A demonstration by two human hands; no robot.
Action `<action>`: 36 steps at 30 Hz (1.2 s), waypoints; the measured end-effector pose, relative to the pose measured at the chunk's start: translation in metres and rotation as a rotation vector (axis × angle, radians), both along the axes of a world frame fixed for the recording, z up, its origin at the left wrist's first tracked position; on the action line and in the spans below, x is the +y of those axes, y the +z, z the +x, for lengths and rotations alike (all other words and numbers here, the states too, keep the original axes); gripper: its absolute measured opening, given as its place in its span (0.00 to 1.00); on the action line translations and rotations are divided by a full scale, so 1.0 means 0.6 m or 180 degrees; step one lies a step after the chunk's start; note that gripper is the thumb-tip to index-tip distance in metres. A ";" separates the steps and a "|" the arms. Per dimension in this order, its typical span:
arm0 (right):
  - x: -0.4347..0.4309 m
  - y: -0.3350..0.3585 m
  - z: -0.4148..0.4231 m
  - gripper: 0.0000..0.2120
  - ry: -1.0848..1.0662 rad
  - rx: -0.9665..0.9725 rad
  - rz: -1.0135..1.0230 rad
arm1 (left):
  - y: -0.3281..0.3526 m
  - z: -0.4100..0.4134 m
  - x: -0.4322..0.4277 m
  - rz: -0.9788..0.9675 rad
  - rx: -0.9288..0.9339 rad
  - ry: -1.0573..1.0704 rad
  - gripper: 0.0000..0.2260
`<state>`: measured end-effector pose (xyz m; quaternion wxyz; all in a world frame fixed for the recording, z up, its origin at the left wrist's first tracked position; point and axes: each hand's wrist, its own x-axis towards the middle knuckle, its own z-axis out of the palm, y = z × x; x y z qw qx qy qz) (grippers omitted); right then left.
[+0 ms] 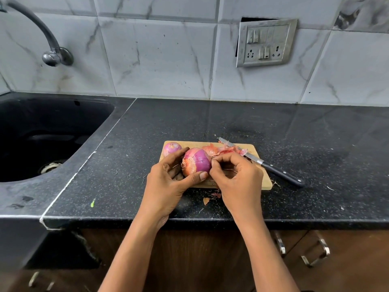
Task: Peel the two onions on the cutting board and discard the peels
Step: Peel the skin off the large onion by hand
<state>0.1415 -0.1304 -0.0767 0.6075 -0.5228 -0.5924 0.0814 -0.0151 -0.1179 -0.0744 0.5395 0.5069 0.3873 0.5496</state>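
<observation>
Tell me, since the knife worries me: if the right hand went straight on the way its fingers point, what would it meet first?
The half-peeled onion held by the left hand; fingers of the right hand touch its side. The knife lies to that hand's right, off this line.

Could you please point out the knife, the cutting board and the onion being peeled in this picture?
knife [283,174]: head view, middle of its black handle.
cutting board [191,144]: head view, bare wood at its far edge.
onion being peeled [200,160]: head view, its bared purple side.
</observation>
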 end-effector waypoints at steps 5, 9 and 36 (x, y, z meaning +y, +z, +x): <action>0.006 0.001 0.005 0.02 -0.0159 0.0282 -0.0237 | 0.002 -0.005 0.002 -0.0075 -0.0154 -0.0160 0.33; 0.010 0.001 0.009 0.02 -0.0273 0.0566 -0.0332 | 0.005 -0.011 0.001 -0.0084 -0.0240 -0.0273 0.34; -0.015 0.020 -0.003 0.11 -0.0178 0.0219 0.0181 | -0.006 0.013 -0.016 0.0954 0.0677 0.0599 0.31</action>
